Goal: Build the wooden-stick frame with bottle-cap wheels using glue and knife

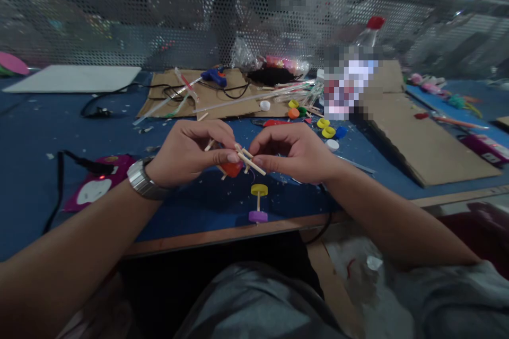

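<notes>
Between my two hands is a small frame of pale wooden sticks (252, 163), held above the blue table. My left hand (194, 151), with a metal watch on its wrist, pinches the frame's left part. The fingertips of my right hand (294, 151) close on its right end. A red-orange piece (233, 168) shows just under the sticks; whether it is fixed to them I cannot tell. Below my hands, near the table's front edge, lies a stick axle (258, 201) with a yellow cap (259, 189) on one end and a purple cap (258, 216) on the other.
A blue glue gun (214, 77) rests on cardboard (238, 108) at the back. Bottle caps (328, 132) lie scattered right of my hands, near a large bottle (353, 74). A purple power strip (99, 185) with a black cable sits left. More cardboard (429, 143) leans right.
</notes>
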Tool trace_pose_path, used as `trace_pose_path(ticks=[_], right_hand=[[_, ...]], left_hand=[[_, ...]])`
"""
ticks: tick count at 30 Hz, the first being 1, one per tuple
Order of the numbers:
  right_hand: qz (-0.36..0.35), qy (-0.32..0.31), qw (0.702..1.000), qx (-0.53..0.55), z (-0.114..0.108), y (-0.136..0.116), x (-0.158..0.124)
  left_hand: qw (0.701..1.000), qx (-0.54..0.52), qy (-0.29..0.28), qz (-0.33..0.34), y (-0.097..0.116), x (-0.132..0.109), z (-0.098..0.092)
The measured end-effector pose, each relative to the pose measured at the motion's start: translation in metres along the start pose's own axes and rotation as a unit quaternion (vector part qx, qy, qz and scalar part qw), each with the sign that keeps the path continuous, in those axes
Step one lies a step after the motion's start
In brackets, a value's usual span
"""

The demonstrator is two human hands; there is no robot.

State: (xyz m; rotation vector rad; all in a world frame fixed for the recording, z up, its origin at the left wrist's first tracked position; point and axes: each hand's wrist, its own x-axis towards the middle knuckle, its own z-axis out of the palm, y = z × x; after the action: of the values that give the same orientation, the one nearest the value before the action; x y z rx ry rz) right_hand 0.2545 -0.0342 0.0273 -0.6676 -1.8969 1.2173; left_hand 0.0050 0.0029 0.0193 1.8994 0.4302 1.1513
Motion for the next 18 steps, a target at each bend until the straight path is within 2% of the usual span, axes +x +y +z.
trace_pose_path(ticks=[6,14,18], right_hand=[[-0.015,0.006,1.000,0.002,0.0002,-0.0037,-0.0018],[-0.076,0.013,0.994,-0.074,-0.0024,-0.0020,-0.0027],[-0.107,0.010,0.988,-0.113,-0.0050,-0.0023,-0.0023]], left_hand=[[1.000,0.002,-0.011,-0.013,0.0015,0.0001,-0.0010],[0.999,0.011,-0.001,-0.047,0.0023,-0.0017,0.0015],[0.998,0.007,-0.027,-0.056,0.0029,-0.0018,0.0005]])
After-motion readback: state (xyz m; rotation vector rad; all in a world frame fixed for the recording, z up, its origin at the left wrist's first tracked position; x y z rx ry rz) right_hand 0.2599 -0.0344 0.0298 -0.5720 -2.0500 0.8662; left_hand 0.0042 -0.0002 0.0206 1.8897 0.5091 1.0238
